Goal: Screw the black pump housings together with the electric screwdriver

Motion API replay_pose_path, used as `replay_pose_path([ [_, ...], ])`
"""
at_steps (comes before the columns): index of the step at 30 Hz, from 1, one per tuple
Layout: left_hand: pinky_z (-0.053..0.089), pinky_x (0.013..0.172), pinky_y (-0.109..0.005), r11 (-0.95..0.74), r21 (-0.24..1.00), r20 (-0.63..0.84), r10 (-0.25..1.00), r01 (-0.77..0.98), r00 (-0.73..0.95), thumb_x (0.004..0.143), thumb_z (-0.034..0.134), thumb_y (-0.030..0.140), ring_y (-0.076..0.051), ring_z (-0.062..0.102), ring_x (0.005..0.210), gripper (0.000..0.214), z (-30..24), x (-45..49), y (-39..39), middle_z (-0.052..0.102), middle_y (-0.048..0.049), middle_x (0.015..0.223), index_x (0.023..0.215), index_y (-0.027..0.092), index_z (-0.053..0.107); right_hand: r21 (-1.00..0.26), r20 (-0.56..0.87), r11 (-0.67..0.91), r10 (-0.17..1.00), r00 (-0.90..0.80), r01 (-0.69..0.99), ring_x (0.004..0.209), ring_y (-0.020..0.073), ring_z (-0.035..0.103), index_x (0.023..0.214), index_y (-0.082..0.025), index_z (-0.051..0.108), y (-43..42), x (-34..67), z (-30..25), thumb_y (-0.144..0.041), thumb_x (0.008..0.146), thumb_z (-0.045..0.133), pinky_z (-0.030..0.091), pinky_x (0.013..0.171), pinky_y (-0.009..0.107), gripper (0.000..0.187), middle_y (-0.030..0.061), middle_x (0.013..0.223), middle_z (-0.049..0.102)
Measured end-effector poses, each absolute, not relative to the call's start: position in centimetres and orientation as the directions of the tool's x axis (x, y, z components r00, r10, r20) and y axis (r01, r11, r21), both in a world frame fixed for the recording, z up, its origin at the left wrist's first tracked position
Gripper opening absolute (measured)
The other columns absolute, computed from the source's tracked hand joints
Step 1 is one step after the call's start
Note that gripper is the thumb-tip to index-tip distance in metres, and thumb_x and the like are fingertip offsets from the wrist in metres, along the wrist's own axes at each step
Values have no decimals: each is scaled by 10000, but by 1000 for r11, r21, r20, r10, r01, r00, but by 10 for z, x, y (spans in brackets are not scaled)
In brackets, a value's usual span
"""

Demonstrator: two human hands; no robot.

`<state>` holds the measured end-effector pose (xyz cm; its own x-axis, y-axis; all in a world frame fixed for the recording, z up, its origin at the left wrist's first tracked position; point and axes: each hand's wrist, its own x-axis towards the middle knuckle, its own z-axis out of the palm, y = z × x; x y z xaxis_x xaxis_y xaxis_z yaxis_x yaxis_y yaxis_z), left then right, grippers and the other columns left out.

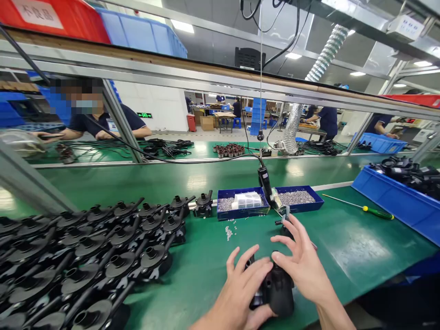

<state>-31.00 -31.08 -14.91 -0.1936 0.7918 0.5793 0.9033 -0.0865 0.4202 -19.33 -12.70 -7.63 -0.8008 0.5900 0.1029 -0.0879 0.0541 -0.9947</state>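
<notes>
L hand [240,288] wraps a blk plastic part [282,295], near edge of the green bench [199,261]; R hand [307,268] has its thumb by the part's top, fingers spread, can't tell if it's gripping. Blk housings [118,263] in rows, L side. Past those, 2 blue trays [244,214] w/ small metal bits, blk driver [264,178] hanging btwn. Farther, co-worker [118,120] opp.
</notes>
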Motion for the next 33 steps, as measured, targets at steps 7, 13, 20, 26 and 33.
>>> replay_pose_path([
  [7, 161, 1252, -722, -32, 495, 528, 805, 869, -271, 613, 669, 130, -447, 599, 1352, 795, -142, -312, -308, 789, -91, 1240, 1389, 279, 580, -990, 128, 49, 706, -696, -133, 1394, 319, 618, 1643, -409, 340, -137, -192, -110, -470, 948, 818, 670, 940, 397, 846, 145, 1714, 359],
  [13, 173, 1219, -746, 33, 521, 408, 868, 853, -283, 599, 639, 103, -435, 555, 1308, 709, -137, -308, -308, 779, -72, 1180, 1284, 279, 583, -991, 122, 126, 807, -578, -34, 1212, 276, 680, 1558, -310, 451, -134, -161, -128, -571, 978, 770, 629, 907, 354, 711, 149, 1469, 607],
  [20, 203, 1189, -699, 31, 498, 457, 840, 867, -293, 581, 629, 114, -405, 570, 1259, 695, -141, -306, -307, 762, -50, 1127, 1248, 284, 532, -995, -23, -88, 700, -714, -55, 669, 181, 577, 1535, -252, 475, -157, -135, -129, -612, 950, 785, 439, 642, 302, 754, -12, 778, 646],
  [26, 227, 1163, -669, 42, 468, 498, 813, 883, -303, 540, 614, 124, -398, 586, 1208, 679, -140, -304, -305, 758, -51, 1081, 1200, 270, 551, -996, -89, -65, 685, -723, 62, 673, 176, 559, 1572, -251, 383, -167, -140, -131, -645, 950, 761, 379, 659, 300, 828, -24, 800, 641],
  [33, 222, 1167, -623, 20, 511, 542, 768, 859, -341, 597, 651, 107, -354, 565, 1201, 624, -140, -299, -306, 734, -25, 1056, 1193, 264, 558, -989, -50, 65, 709, -704, 135, 616, 150, 471, 1604, -235, 338, -171, -140, -125, -630, 984, 696, 373, 619, 281, 818, -38, 772, 642],
])
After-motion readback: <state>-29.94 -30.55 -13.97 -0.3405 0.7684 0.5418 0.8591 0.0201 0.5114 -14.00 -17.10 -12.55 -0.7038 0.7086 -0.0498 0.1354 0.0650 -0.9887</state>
